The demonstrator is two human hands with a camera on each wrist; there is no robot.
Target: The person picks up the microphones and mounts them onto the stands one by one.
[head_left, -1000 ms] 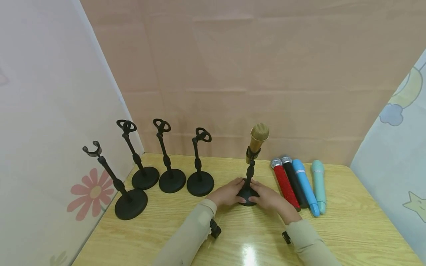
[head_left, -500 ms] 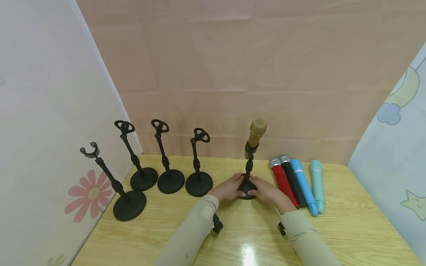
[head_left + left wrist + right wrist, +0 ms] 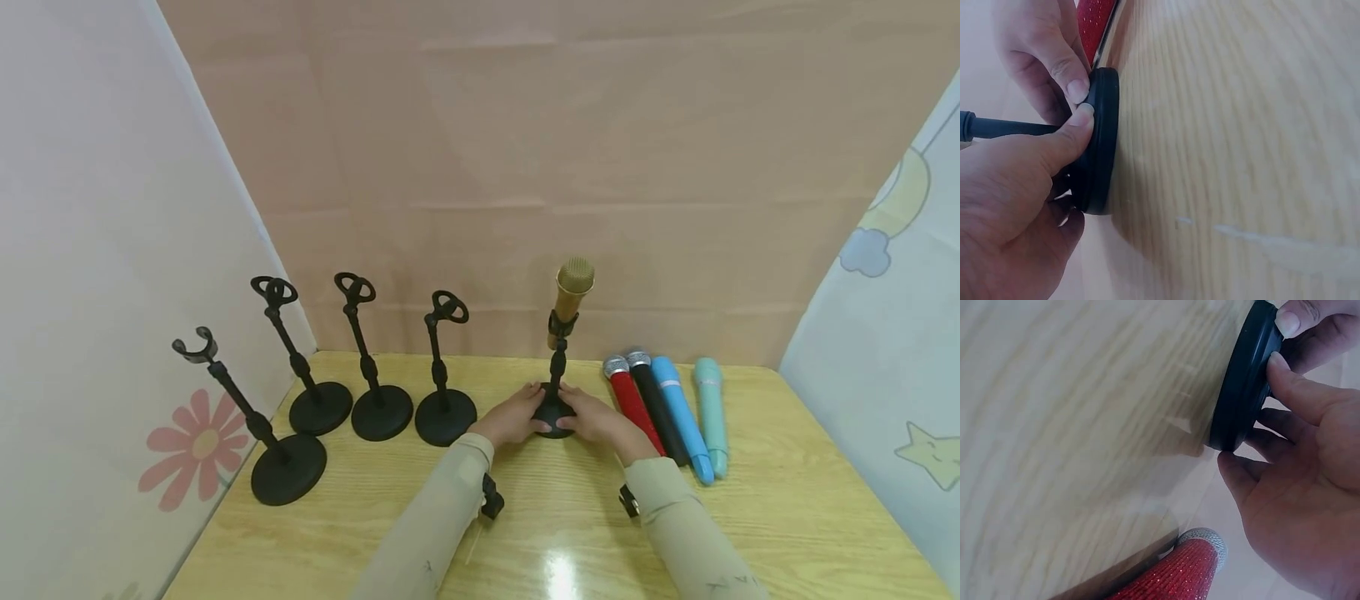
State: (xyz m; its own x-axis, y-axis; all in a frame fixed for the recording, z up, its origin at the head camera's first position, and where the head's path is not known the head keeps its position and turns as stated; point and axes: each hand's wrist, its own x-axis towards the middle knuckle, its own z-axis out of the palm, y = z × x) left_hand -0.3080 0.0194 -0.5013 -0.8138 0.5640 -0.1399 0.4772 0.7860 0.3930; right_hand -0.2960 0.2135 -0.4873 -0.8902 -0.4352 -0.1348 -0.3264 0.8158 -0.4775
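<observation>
A gold microphone (image 3: 573, 287) leans upright in the clip of a black microphone stand (image 3: 557, 364). My left hand (image 3: 516, 417) grips the left side of the stand's round base (image 3: 1099, 150), thumb on top and fingers at the rim. From the other side my right hand (image 3: 596, 418) holds the same base, its thumb (image 3: 1300, 394) on the upper face and fingertips curled to the edge. Both thumbs lie close together near the front in the wrist views. The base is right at the wooden table, partly hidden by the hands in the head view.
Several black stands without microphones, including a near-left one (image 3: 288, 469) and one beside my left hand (image 3: 446, 417), stand to the left. A red glitter microphone (image 3: 634, 404), a black one (image 3: 660, 408), a blue one (image 3: 683, 421) and a mint one (image 3: 711, 417) lie at right.
Both hands have moved the stand with the gold microphone farther back on the table, away from me. The head view has shifted slightly; the other stands and microphones stay put.
</observation>
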